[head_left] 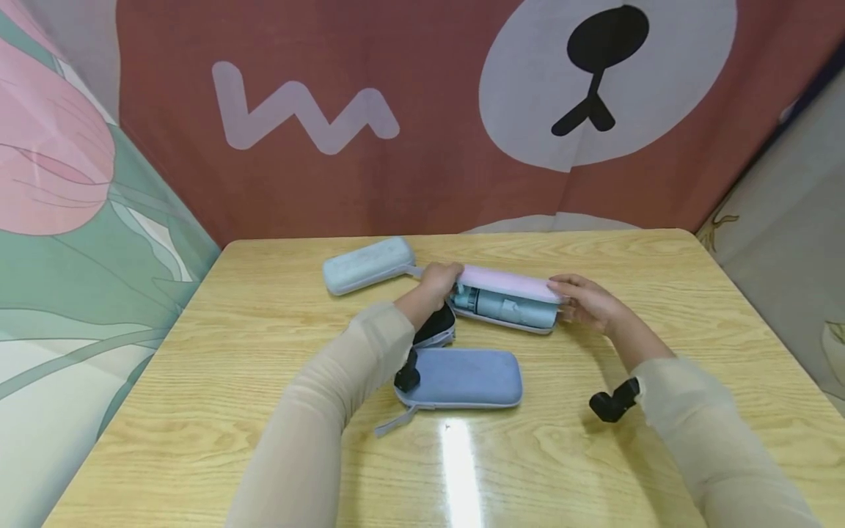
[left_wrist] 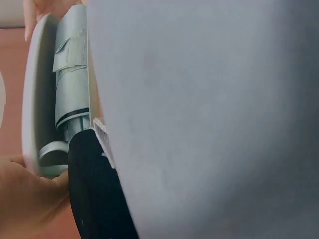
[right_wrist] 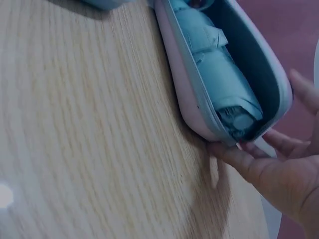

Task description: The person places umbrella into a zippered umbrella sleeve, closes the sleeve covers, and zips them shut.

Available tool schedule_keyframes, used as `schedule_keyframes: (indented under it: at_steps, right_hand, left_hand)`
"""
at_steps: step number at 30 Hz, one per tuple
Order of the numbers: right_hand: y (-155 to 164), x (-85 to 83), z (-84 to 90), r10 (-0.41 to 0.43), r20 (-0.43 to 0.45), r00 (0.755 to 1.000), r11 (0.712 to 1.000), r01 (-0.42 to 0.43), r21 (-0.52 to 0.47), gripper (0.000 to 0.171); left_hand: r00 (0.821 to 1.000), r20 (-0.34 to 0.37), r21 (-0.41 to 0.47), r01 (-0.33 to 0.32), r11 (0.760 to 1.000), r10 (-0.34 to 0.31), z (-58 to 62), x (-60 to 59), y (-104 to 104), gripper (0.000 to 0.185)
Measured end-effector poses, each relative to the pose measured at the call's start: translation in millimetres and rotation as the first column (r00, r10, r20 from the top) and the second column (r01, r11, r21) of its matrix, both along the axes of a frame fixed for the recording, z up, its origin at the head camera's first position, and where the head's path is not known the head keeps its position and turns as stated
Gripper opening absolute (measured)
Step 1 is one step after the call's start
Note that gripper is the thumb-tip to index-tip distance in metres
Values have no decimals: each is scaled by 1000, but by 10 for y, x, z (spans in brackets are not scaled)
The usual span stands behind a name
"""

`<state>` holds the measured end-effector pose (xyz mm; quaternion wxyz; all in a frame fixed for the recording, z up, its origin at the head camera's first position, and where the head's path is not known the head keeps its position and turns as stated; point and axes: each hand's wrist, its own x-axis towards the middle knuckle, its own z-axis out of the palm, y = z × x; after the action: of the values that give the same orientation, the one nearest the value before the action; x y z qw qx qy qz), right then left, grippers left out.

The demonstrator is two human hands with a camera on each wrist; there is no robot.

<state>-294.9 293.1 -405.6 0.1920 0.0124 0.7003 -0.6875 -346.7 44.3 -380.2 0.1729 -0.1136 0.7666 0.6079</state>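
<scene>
A pink zip case (head_left: 505, 279) lies at the back middle of the table with its lid partly raised. Inside it rests a folded light blue umbrella (head_left: 515, 306), its length along the case. My left hand (head_left: 439, 284) holds the left end of the lid, thumb below and fingers behind. At the opposite end is my right hand (head_left: 590, 302), which holds the case's corner. In the right wrist view, its thumb (right_wrist: 232, 154) lies at the zip edge and the fingers reach round the lid's end.
A blue zip case (head_left: 469, 378) lies closed in front, its strap to the left. Another light blue case (head_left: 368, 265) sits at the back left. Beneath my left wrist shows a dark-lined case (head_left: 436, 323), partly hidden. A printed cloth (head_left: 396, 191) hangs behind the table.
</scene>
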Motion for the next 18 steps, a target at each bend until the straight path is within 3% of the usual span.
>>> schedule_keyframes:
  at_steps: [5,9,15,18]
  right_hand:
    - [-3,-63,-93,-74,64,995,989,65,131,65]
    - [-42,-45,-64,-86,133,987,986,65,156,62]
    - [-134,25,92,-102,128,987,980,77,182,62]
    - [-76,-78,6,-149,122,981,978,128,163,64]
  left_hand:
    - [997,-32,-88,71,994,-74,-43,-24,-32,14]
    - [989,-52,-163,125,979,-135,-18,-7,-37,24]
    - [990,-52,-178,123,976,-134,-36,-12,11,15]
    - [991,-50,-155,116,981,-125,-55,-32,53,37]
